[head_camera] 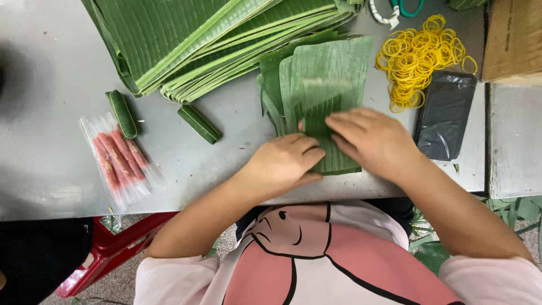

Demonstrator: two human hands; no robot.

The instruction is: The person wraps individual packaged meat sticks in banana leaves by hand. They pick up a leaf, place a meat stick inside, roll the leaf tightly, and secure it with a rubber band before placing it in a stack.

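Observation:
A stack of cut banana-leaf pieces (330, 73) lies on the grey metal table (51, 175) in front of me. My left hand (282, 162) and my right hand (370, 138) both press on the near end of the top leaf, fingers curled over a fold or roll there. What is inside the fold is hidden. To the left lie two finished rolls wrapped in leaf, one (123, 114) beside a clear plastic pack of pink sausages (119, 159), the other (199, 123) nearer my hands.
A big pile of long banana leaves (214, 39) fills the back of the table. Yellow rubber bands (420, 56) are heaped at the back right, by a dark phone (446, 113) and a cardboard box (514, 42). A red stool (113, 248) stands below left.

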